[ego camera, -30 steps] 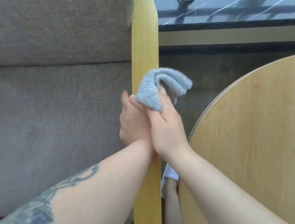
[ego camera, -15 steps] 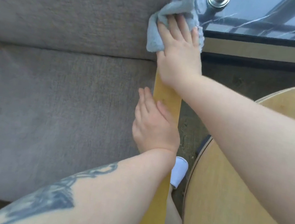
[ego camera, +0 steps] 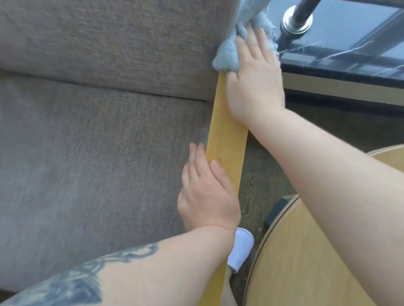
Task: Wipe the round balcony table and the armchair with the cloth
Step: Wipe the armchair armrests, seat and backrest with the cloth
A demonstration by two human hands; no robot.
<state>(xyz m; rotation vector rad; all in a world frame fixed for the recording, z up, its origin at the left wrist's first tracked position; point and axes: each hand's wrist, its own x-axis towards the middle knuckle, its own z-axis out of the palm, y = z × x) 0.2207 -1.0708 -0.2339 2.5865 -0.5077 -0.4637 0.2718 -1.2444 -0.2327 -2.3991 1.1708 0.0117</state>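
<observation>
The armchair has grey cushions (ego camera: pixel 82 153) and a yellow wooden armrest (ego camera: pixel 227 141) running down its right side. My right hand (ego camera: pixel 255 78) presses the light blue cloth (ego camera: pixel 249 18) flat against the far end of the armrest, beside the back cushion, with straight fingers. My left hand (ego camera: pixel 208 194) rests flat on the armrest's inner edge, nearer to me, fingers straight and holding nothing. The round wooden table (ego camera: pixel 305 292) stands at the lower right, partly under my right forearm.
A chrome railing post (ego camera: pixel 298 19) rises from a dark marble ledge (ego camera: pixel 387 61) just right of the cloth. Dark floor (ego camera: pixel 256 189) forms a narrow gap between armrest and table. A foot in a white slipper (ego camera: pixel 240 248) stands in that gap.
My right hand slid the cloth along the armrest away from me to the far end by the back cushion. My left hand stayed on the armrest and flattened out.
</observation>
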